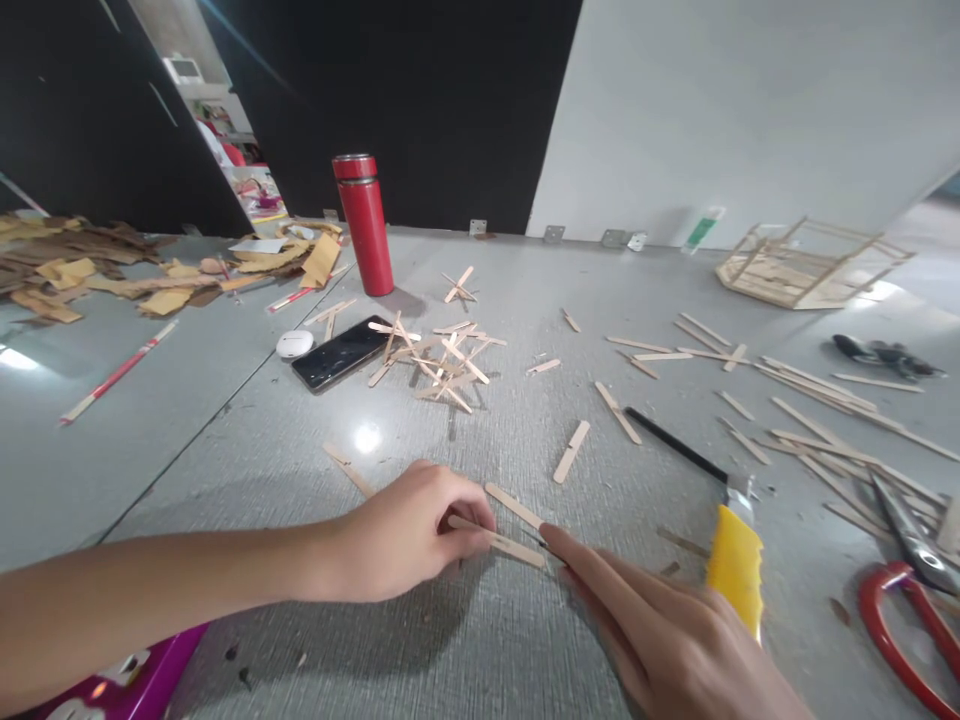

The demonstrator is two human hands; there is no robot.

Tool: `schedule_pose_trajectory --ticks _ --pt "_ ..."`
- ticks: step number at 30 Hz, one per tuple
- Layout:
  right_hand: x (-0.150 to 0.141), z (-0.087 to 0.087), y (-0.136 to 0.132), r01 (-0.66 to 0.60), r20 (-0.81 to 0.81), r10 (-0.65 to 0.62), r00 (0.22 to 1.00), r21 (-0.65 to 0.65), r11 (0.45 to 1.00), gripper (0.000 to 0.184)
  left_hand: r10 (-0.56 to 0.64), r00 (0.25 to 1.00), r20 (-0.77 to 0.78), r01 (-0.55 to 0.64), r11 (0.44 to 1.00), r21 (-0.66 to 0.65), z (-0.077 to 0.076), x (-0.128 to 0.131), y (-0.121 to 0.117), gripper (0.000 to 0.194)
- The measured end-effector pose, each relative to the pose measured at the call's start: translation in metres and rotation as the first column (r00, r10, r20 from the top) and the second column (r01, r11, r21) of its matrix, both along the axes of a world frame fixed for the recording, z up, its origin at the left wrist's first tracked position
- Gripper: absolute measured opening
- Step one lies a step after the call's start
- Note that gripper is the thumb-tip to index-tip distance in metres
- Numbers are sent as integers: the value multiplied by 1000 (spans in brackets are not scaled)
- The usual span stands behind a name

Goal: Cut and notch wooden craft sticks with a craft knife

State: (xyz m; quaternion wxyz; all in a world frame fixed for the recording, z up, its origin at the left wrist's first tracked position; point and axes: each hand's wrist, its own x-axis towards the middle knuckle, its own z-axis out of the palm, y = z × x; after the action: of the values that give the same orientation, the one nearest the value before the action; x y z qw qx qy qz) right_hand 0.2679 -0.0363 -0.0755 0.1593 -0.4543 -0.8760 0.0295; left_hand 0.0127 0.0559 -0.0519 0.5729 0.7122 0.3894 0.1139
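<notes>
Pinched between the thumb and fingers of my left hand point(431, 530) is a wooden popsicle stick point(517, 550), which points to the right. My right hand point(660, 620) is closed around a thin, dark, pointed tool point(546, 547), its tip close to that stick; most of the tool is hidden by the fingers, so its exact kind cannot be made out. Just beyond the tip, another popsicle stick point(510, 503) lies on the table, partly behind my right fingers. A notched stick point(572, 452) lies farther forward. Beside my right hand is a yellow-handled glue-brush-like or cutter tool point(735, 570) with a metal collar.
A stick pile point(450, 365) lies beside a phone point(341, 352), a white earbud case point(295, 345) and a red flask point(365, 230). Rightward are scattered sticks point(817, 385), red-handled scissors point(892, 600) and a stick frame point(810, 265). Cardboard scraps point(97, 265) and a purple power strip point(165, 670) are left.
</notes>
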Motion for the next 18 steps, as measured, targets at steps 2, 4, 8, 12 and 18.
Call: schedule_pose_trajectory --ticks 2,4,8,12,18 --pt "-2 3 -1 -48 57 48 997 -10 999 64 -6 1000 -15 6 1000 -25 -2 -1 0 17" --pt "-5 6 -2 -87 98 86 991 1 996 68 -9 1000 -19 8 998 -60 -4 -1 1 20" --pt "-10 8 -3 -128 151 123 981 25 991 62 -19 1000 -5 18 992 -122 -7 0 3 27" --pt "-11 4 -4 -130 164 123 979 34 991 61 -22 1000 12 24 988 -151 -10 0 5 28" --pt "-13 -1 -1 -114 160 105 981 43 993 66 -26 1000 9 27 986 -167 -14 -1 7 29"
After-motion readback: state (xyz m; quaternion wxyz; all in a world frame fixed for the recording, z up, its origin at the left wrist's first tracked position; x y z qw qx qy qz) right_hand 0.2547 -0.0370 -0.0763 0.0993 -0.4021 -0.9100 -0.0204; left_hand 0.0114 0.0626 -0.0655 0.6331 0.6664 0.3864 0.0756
